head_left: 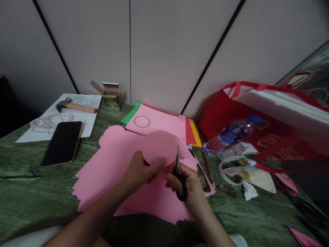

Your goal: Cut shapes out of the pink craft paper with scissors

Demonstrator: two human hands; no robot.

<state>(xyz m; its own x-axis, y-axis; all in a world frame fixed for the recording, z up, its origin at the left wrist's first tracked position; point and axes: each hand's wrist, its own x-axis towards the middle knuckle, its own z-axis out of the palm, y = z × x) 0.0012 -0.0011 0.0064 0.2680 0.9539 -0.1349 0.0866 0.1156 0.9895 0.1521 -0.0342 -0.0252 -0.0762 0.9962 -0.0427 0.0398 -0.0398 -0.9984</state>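
My left hand pinches the lower edge of a rounded piece of pink paper, thumb on top. A pair of scissors with black handles is in my right hand, blades pointing up beside the right part of that paper. Whether the blades touch it I cannot tell. Beneath both hands lies a spread of pink sheets with stepped edges. A pink offcut with cut-out holes rests at their right side.
At the left are a phone, a hammer and clear beads on white paper. Behind stand a small open box and coloured sheets. To the right are a plastic bottle, a tape roll and a red bag.
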